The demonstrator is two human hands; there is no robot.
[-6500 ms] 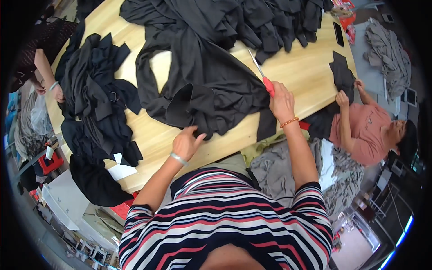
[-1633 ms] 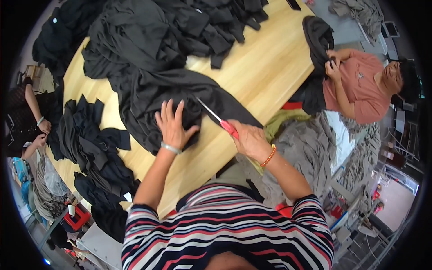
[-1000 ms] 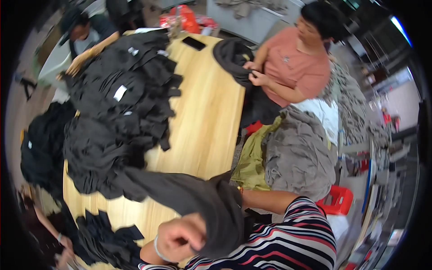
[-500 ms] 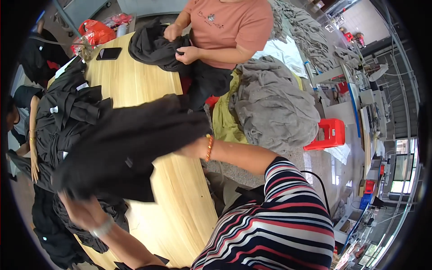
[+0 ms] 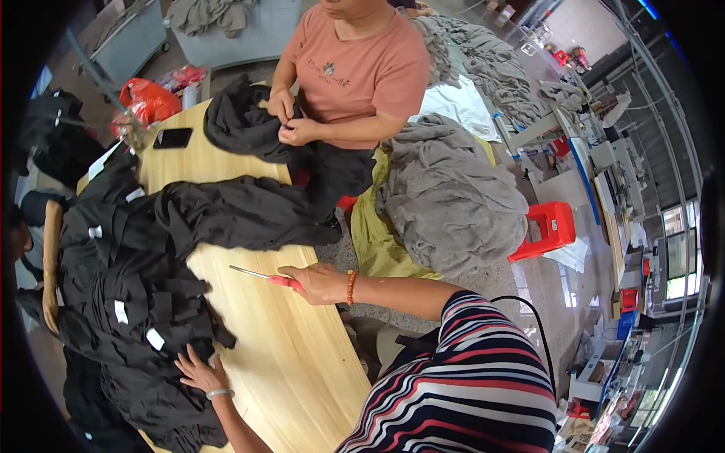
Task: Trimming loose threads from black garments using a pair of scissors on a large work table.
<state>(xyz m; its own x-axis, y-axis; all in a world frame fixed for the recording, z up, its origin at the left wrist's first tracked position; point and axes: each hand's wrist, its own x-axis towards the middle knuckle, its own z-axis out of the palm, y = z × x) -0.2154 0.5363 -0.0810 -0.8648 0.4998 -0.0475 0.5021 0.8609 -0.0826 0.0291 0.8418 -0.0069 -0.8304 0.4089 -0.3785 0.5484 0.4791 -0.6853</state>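
My right hand (image 5: 321, 283), with an orange bead bracelet at its wrist, is closed around a pair of red-handled scissors (image 5: 283, 281). Their thin metal blade points left over the bare wood of the table (image 5: 279, 347). My left hand (image 5: 202, 371) is spread flat, its fingertips touching the edge of a heap of black garments (image 5: 140, 279) with small white labels. Just beyond the scissors a black garment (image 5: 249, 215) lies stretched across the table, its right end hanging over the edge.
Across the table a person in a salmon T-shirt (image 5: 362, 68) handles black cloth (image 5: 245, 121). A phone (image 5: 172, 138) lies nearby. On the right are a big grey cloth heap (image 5: 453, 196) on yellow sheeting and a red stool (image 5: 545, 230). Another person's forearm (image 5: 51, 264) rests at far left.
The black garment that both hands held up now lies across the table, let go. My left hand has moved right and down onto the heap's edge; the scissors now show in my right hand.
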